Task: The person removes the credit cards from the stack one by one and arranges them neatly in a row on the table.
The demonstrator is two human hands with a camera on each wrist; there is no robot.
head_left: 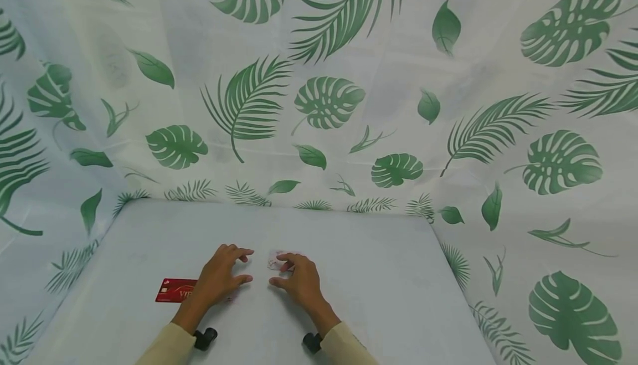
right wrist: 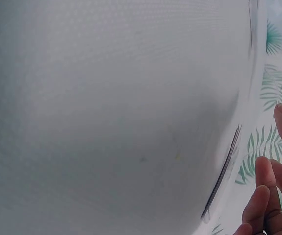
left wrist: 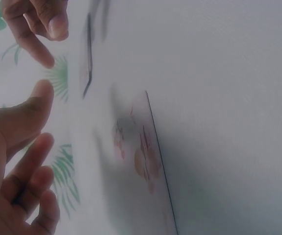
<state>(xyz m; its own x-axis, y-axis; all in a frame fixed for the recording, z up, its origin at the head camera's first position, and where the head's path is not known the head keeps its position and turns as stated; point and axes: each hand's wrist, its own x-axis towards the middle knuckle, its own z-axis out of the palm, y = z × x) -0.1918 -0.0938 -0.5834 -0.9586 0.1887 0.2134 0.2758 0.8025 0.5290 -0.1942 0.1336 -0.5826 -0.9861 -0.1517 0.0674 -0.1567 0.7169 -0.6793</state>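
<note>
Both hands hover over the white table, facing each other with a gap between them. My left hand (head_left: 218,277) has its thumb and fingers apart and holds nothing. Partly covered by it is a red card (head_left: 168,291) with "VIP" lettering. A pale card with pinkish flower print (left wrist: 145,161) lies below the left hand in the left wrist view; the head view shows just a sliver of it. My right hand (head_left: 303,283), also holding nothing, has loosely bent fingers over another pale patterned card (head_left: 274,261), which it partly hides.
The white tabletop (head_left: 379,276) reaches back to a hanging sheet (head_left: 389,77) printed with green leaves, which also closes off the left and right sides. Dark wrist-worn devices (head_left: 205,338) sit at both cuffs.
</note>
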